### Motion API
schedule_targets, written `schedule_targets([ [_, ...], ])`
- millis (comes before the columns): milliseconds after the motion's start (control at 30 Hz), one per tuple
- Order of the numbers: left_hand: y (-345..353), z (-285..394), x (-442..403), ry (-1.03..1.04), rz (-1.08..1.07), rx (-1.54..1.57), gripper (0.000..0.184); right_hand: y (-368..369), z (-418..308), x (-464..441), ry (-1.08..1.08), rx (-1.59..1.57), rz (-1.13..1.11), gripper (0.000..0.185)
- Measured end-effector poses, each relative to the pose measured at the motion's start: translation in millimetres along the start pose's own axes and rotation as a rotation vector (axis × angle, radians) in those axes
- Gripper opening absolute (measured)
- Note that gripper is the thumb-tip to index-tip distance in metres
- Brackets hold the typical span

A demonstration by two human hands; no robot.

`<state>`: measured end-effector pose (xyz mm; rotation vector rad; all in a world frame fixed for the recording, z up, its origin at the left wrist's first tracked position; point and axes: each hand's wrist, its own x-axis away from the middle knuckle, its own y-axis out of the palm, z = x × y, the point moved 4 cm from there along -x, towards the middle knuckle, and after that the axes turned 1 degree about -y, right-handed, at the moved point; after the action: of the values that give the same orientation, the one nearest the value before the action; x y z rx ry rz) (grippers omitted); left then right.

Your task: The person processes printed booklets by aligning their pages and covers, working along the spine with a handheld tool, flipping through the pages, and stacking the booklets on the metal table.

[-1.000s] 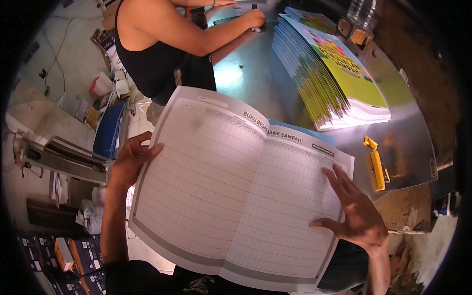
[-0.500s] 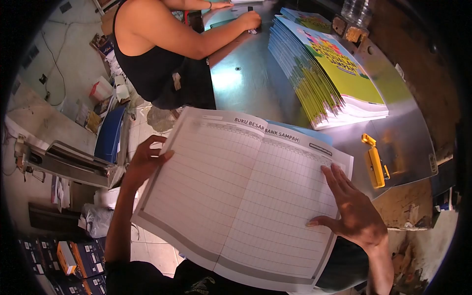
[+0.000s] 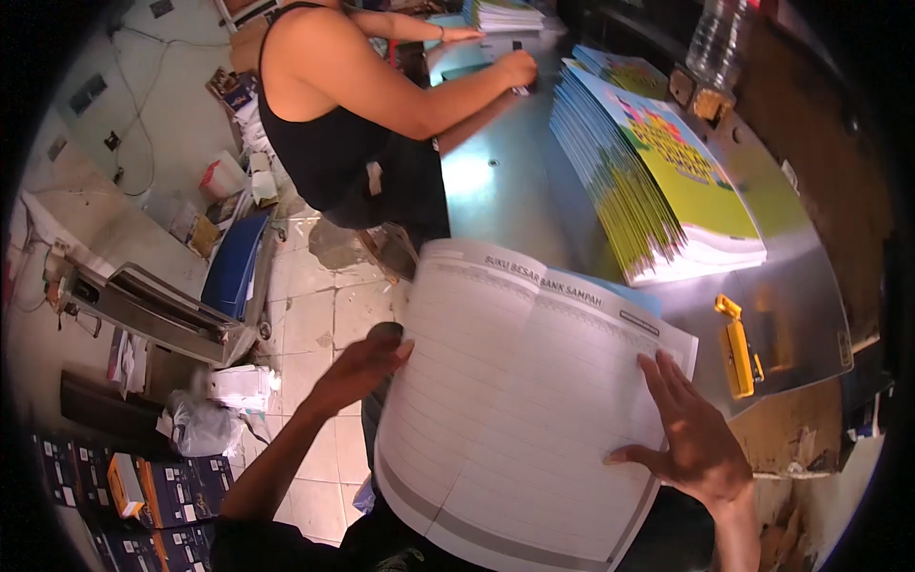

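Note:
An open ledger book (image 3: 534,400) with ruled tables and the heading "BUKU BESAR BANK SAMPAH" lies tilted in front of me. At its left edge my left hand (image 3: 360,374) pinches the page between thumb and fingers, and that page curves upward. My right hand (image 3: 694,443) rests on the right page with its fingers stretched flat and the thumb spread apart. A strip of blue cover shows past the book's top edge. Beyond it on the metal table stands a fanned stack of green and blue booklets (image 3: 658,172).
A yellow stapler-like tool (image 3: 737,345) lies on the metal table (image 3: 534,205) at right. A person in a black top (image 3: 353,143) works at the table's far left. A clear bottle (image 3: 713,43) stands at the back. Dark printed boxes (image 3: 181,491) sit at lower left.
My left hand has moved right and down, bringing the left page inward so it bends more. My right hand stays on the right page. The camera view has shifted slightly.

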<state>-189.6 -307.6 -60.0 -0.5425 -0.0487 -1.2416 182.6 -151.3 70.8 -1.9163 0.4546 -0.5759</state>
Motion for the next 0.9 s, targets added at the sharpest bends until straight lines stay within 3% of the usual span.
schedule_targets([
  [100, 11, 7, 7, -0.161, -0.112, 0.198, 0.083, 1, 1, -1, 0.011, 0.001, 0.002, 0.109],
  [233, 22, 11, 12, -0.150, -0.075, 0.073, 0.092, 2, 0, 0, 0.008, 0.021, -0.019, 0.110],
  [333, 45, -15, 1, -0.204, -0.290, 0.338, 0.101, 2, 2, -1, 0.004, 0.029, -0.013, 0.111],
  [367, 49, -18, 3, -0.241, -0.306, 0.488, 0.090, 3, 3, 0, 0.012, 0.027, -0.009, 0.111],
  [467, 57, 11, 20, -0.279, -0.228, 0.590, 0.097, 3, 2, 2, 0.008, 0.040, 0.005, 0.111],
  [700, 57, 5, 23, -0.290, -0.151, 0.507, 0.079, 2, 4, 2, -0.010, 0.053, 0.024, 0.109],
  [767, 59, 13, 26, -0.135, -0.134, 0.470, 0.068, 3, 4, 2, -0.015, 0.055, 0.027, 0.108],
  [900, 61, 25, 33, -0.181, -0.112, 0.446, 0.061, 2, 4, 3, -0.004, 0.037, 0.029, 0.110],
])
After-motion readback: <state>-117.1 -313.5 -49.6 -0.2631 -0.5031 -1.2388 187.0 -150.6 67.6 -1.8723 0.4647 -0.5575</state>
